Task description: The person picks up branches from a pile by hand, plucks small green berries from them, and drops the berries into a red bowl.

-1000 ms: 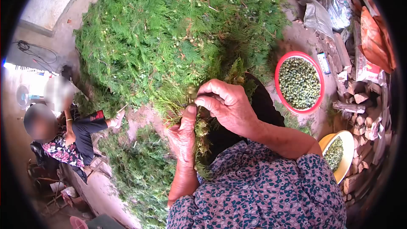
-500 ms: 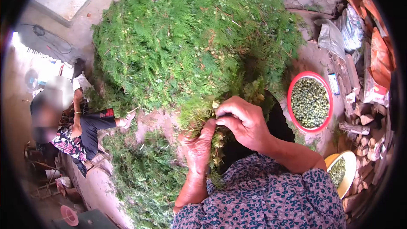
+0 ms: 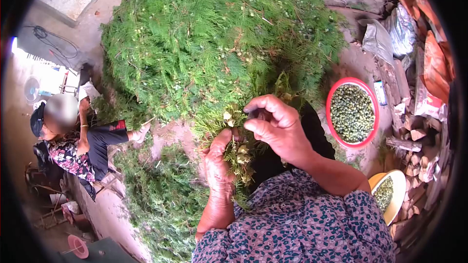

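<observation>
My left hand [image 3: 218, 163] is closed around a leafy evergreen sprig [image 3: 243, 158] that bears pale green cones. The sprig hangs down over my lap, its feathery green tips showing above the hand. Just to the right is my right hand [image 3: 275, 129], with thumb and forefinger apart and the other fingers curled. The inside of its palm is in shadow, so small things in there could be hidden. A pale cone [image 3: 227, 116] sits between the two hands, near the left thumb.
A large heap of cut evergreen branches [image 3: 195, 53] fills the ground ahead, with a smaller pile [image 3: 165, 204] at lower left. At right stand a red-rimmed basin [image 3: 331, 129] of green cones, a yellow basin [image 3: 400, 190], firewood [image 3: 414, 158] and sacks [image 3: 378, 41]. Another person [image 3: 73, 151] sits at left.
My right thumb and forefinger have parted and moved slightly away from the sprig, where they were pinched together before. The left hand keeps its hold. The view has shifted slightly.
</observation>
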Demonstrator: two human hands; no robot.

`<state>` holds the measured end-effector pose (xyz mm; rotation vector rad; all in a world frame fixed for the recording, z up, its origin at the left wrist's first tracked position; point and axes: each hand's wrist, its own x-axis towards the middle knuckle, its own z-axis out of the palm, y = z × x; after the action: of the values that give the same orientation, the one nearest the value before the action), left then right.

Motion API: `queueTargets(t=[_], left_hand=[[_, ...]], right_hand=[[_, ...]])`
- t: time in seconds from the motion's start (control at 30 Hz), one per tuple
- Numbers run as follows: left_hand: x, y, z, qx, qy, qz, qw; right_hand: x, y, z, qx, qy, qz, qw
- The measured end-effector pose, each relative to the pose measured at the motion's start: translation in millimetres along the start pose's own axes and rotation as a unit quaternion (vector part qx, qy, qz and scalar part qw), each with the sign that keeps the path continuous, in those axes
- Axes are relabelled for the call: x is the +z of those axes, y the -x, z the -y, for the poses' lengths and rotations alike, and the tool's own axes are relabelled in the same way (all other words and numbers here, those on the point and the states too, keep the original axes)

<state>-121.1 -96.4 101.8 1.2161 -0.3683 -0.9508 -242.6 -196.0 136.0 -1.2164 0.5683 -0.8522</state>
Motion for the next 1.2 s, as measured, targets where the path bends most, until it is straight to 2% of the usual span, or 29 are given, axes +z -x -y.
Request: queueTargets(t=[0.03,0.07,0.13,0.17,0.2,0.27,0.37,0.43,0.5,0.53,0.6,0.63,0.7,0.77,0.83,0.9,0.93,1.03,1.1,1.13,1.2], left_hand=[[6,2,-3,-0.029,0.028,-0.046,0.998],[16,4,-9,-0.031,0.026,-0.045,0.998],[37,8,-17,0.030,-0.011,-0.091,0.995],[37,8,-18,0.030,-0.012,-0.091,0.995],[37,9,-19,0.056,-0.073,-0.072,0.993],[37,10,-19,0.095,-0.156,-0.048,0.982],[41,12,-22,0.105,-0.219,-0.064,0.968],[42,13,-22,0.102,-0.214,-0.066,0.969],[41,14,-24,0.065,-0.154,-0.072,0.983],[38,13,-22,0.075,-0.126,-0.061,0.987],[38,13,-24,0.062,-0.089,-0.055,0.993],[38,13,-25,0.049,-0.050,-0.047,0.996],[34,9,-21,0.029,-0.023,-0.039,0.999],[35,8,-19,0.028,0.032,-0.040,0.998],[31,6,-17,0.004,0.035,-0.027,0.999],[30,2,-12,0.009,0.070,-0.049,0.996],[29,4,-14,-0.023,0.045,-0.081,0.995],[18,-2,-7,-0.003,0.037,-0.059,0.998],[25,3,-12,-0.015,0.051,-0.076,0.996],[32,6,-17,-0.004,0.031,-0.097,0.995],[44,6,-13,0.050,-0.002,-0.157,0.986]], right_hand=[[2,-1,-9,-0.074,0.047,-0.013,0.996],[3,-2,-7,-0.088,0.073,-0.007,0.993],[6,-3,-6,-0.101,0.099,-0.001,0.990],[7,-3,-6,-0.126,0.123,-0.009,0.984],[8,-3,-6,-0.152,0.148,-0.018,0.977],[9,-3,-4,-0.154,0.158,-0.026,0.975],[4,-6,-7,-0.177,0.174,-0.026,0.968],[2,-6,-14,-0.198,0.178,-0.016,0.964],[4,-4,-20,-0.148,0.064,-0.004,0.987],[3,-3,-18,-0.148,0.064,-0.004,0.987],[1,-2,-6,0.029,-0.069,0.056,0.996],[-1,-3,-5,0.029,-0.069,0.056,0.996],[-4,-4,-4,0.116,-0.187,0.086,0.972],[-5,-6,-7,0.116,-0.207,0.085,0.968],[-9,-8,-7,0.153,-0.314,0.070,0.934],[-12,-7,-7,0.132,-0.284,0.086,0.946],[-12,-5,-3,0.122,-0.284,0.078,0.948],[-12,-2,2,0.106,-0.258,0.074,0.957],[-10,1,3,0.080,-0.113,0.101,0.985],[-7,0,-1,0.034,-0.018,0.087,0.995],[-1,-2,-9,-0.057,0.072,0.050,0.995]])
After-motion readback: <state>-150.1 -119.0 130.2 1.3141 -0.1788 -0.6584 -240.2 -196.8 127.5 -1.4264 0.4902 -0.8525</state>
